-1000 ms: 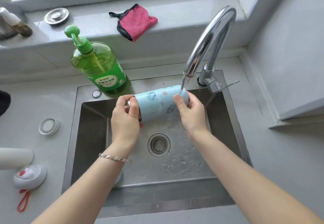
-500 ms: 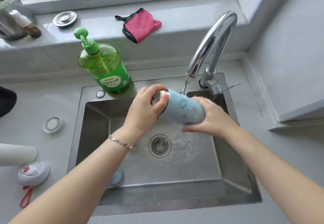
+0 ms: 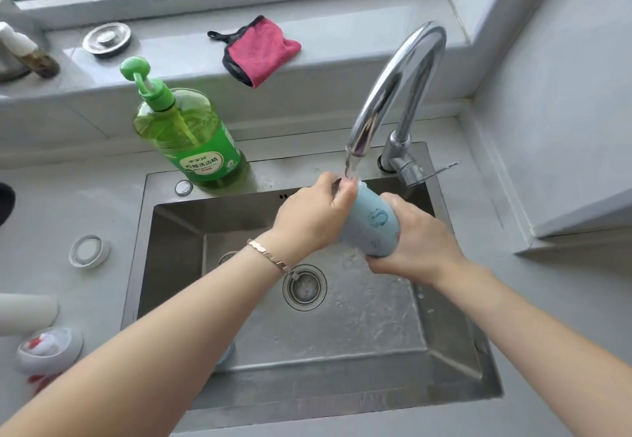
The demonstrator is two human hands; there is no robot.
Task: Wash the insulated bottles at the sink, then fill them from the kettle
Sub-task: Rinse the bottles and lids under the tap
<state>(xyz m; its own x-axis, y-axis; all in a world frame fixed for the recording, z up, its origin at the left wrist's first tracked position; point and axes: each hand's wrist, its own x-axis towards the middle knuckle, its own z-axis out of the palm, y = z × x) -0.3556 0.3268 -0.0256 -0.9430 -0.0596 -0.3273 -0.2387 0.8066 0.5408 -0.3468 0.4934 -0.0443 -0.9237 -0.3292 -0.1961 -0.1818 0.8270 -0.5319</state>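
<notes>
As tap runs, L+R grips clasp bottle

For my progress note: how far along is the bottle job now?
Done: nothing looks finished. In hand: left hand and right hand hold the blue bottle over the sink, its top under the running tap. Left: a white cylinder on the counter, perhaps another bottle; filling, with no kettle in view.

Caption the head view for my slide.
Left hand and right hand hold a blue bottle tilted under the running tap above the sink.

Both hands in curled grips
</notes>
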